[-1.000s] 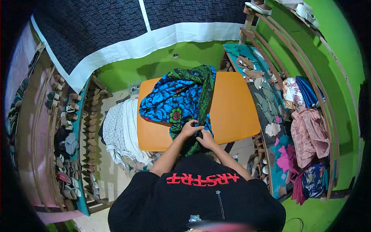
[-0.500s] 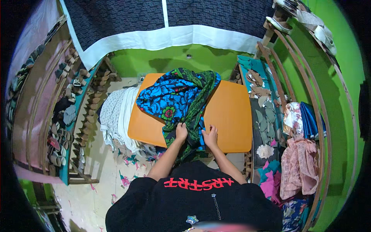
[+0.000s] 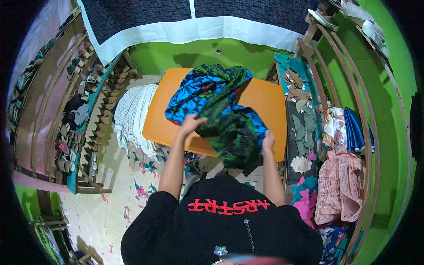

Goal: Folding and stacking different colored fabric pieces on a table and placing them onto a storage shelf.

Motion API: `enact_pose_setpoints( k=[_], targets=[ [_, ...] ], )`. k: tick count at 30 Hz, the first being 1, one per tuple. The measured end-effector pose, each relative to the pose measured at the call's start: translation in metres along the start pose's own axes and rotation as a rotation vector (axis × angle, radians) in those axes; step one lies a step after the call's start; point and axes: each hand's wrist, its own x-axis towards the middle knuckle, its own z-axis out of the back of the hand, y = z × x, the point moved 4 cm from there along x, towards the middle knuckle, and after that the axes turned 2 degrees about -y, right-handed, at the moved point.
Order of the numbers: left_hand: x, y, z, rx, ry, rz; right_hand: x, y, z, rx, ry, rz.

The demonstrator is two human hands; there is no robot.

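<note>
A large patterned cloth (image 3: 198, 88), blue with flowers and a dark green border, lies bunched on an orange table (image 3: 269, 104). Its near part hangs over the front edge, lifted and smeared by motion. My left hand (image 3: 191, 124) is at the cloth's left side, fingers stretched out and touching or very close to the fabric. On the right, my right hand (image 3: 268, 142) is closed on a blue edge of the cloth, drawing it out sideways. Part of its fingers is hidden behind the fabric.
White and dotted cloths (image 3: 134, 115) hang at the table's left. A rack of shoes (image 3: 84, 110) stands further left. To the right are a shelf with cut pieces (image 3: 302, 128) and wooden rails with a pink garment (image 3: 340, 187). Scraps (image 3: 143, 190) litter the floor.
My right hand has moved right and slightly up, spreading the cloth's near part rightward. My left hand has moved left and up, its fingers now stretched. The view has shifted slightly.
</note>
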Motion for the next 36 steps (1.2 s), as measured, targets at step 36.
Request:
enact_pose_setpoints(
  k=[36],
  targets=[
    [-0.143, 0.139, 0.080, -0.016, -0.422, 0.158, -0.169, 0.078, -0.053, -0.873, 0.475, 0.091]
  ],
)
